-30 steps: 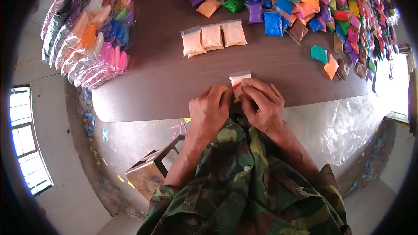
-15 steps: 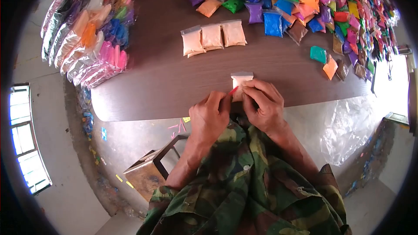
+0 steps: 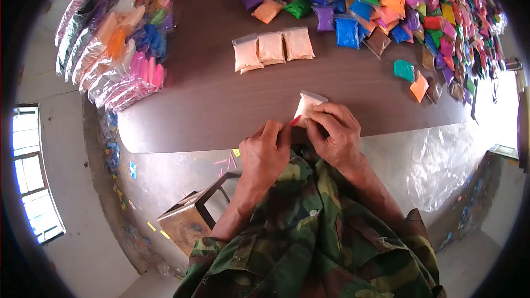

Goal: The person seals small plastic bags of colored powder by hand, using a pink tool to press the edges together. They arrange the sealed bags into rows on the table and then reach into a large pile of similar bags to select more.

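Curled left hand (image 3: 266,147) beside right hand (image 3: 335,133)

A packing workshop is suggested. Coloured packets (image 3: 408,19) are heaped on a brown table (image 3: 199,99), plastic bags (image 3: 116,44) are piled alongside, and scraps (image 3: 112,157) are strewn across the floor (image 3: 381,157).

Two hands (image 3: 263,153); one pale packet (image 3: 307,105) and one red strip (image 3: 295,121) between them; three uppermost peach packets (image 3: 271,47) beyond; one window (image 3: 36,174) far leftward.

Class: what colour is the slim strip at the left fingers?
Red: the slim strip shows in the head view.
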The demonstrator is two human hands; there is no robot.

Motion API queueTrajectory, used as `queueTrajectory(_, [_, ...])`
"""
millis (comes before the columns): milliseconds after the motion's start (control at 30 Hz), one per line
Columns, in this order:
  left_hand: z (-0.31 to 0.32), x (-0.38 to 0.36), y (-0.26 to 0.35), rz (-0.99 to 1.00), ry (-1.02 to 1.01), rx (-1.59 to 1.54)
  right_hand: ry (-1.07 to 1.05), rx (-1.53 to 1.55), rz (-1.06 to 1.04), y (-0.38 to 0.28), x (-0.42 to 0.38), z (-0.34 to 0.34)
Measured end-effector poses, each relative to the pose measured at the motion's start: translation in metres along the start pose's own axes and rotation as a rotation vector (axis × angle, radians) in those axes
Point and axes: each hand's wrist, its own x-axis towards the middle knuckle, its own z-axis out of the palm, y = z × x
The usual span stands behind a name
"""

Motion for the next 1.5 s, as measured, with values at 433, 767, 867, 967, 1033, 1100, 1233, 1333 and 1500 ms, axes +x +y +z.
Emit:
queueTrajectory(433, [0.0, -0.002, 0.002, -0.049, 0.011, -0.063, -0.045, -0.107, -0.011, -0.008, 0.004, -0.007])
queueTrajectory(767, [-0.004, 0.013, 0.003, 0.021, 0.021, -0.163, -0.121, -0.126, -0.034, -0.01, 0.007, -0.015])
queueTrajectory(867, [0.005, 0.021, -0.005, 0.086, 0.018, -0.075, -0.119, -0.109, -0.036, -0.008, 0.006, -0.015])
queueTrajectory(967, [0.002, 0.035, -0.011, 0.069, 0.024, -0.026, -0.147, -0.074, -0.019, -0.007, 0.005, -0.016])
queueTrajectory(1033, [-0.003, 0.038, -0.008, 0.047, 0.017, -0.065, -0.169, -0.049, 0.007, -0.008, 0.006, -0.02])
queueTrajectory(1100, [-0.008, 0.038, -0.003, 0.034, -0.005, -0.138, -0.182, -0.021, 0.049, -0.009, 0.009, -0.024])
queueTrajectory(1233, [0.001, 0.032, -0.002, 0.12, -0.015, -0.099, -0.191, 0.02, 0.028, -0.004, 0.011, -0.021])
queueTrajectory(1333, [0.003, 0.045, -0.004, 0.068, -0.061, -0.023, -0.182, 0.022, 0.033, -0.001, 0.009, -0.021])
queueTrajectory(1500, [-0.002, 0.053, -0.012, 0.076, -0.007, 0.025, -0.209, 0.005, 0.018, 0.0, 0.01, -0.022])
